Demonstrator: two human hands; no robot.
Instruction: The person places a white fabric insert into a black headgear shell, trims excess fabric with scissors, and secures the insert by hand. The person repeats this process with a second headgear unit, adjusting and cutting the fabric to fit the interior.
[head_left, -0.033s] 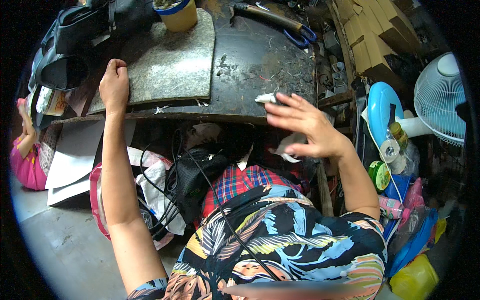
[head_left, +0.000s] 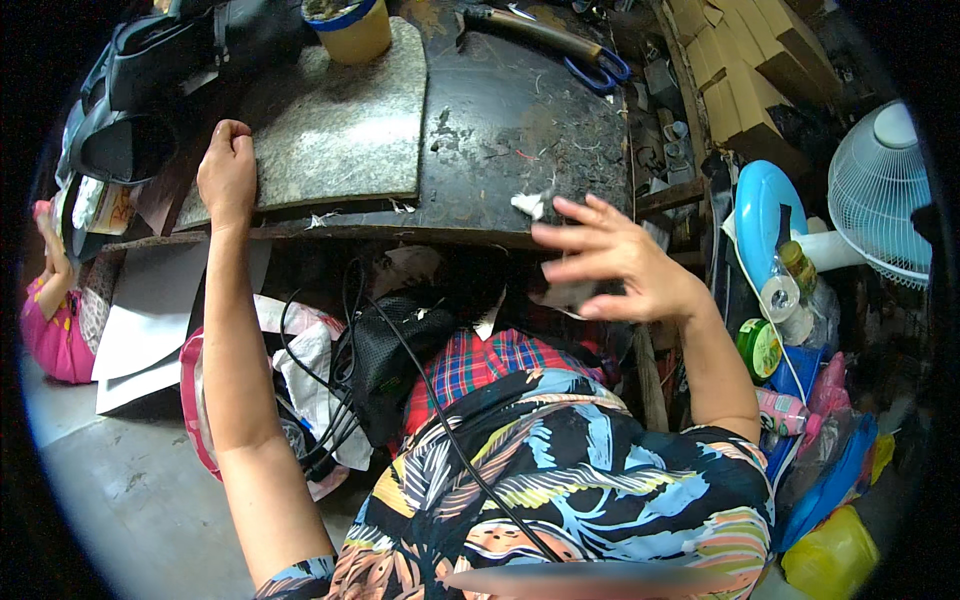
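Note:
My left hand (head_left: 228,175) is closed in a fist at the left part of the grey stone slab (head_left: 350,150), on the dark worktable. Whatever its fingers may hold is hidden. To the right, my right hand (head_left: 625,260) is open, fingers spread and slightly blurred, over the table's front edge. Just beyond its fingertips a small crumpled white scrap (head_left: 530,206) lies on the dark tabletop (head_left: 480,140). No object shows in the right hand.
A yellow tub with blue rim (head_left: 355,35) stands on the slab's far end. Blue-handled scissors (head_left: 598,72) lie beyond the right hand. Black bags (head_left: 150,70) crowd the far left. A white fan (head_left: 880,200) stands right. Cables and a black mesh bag (head_left: 395,345) sit below.
My right hand has shifted very slightly, its fingers curling a little. The white scrap beside it now shows a different, more crumpled outline. My left hand stays in place.

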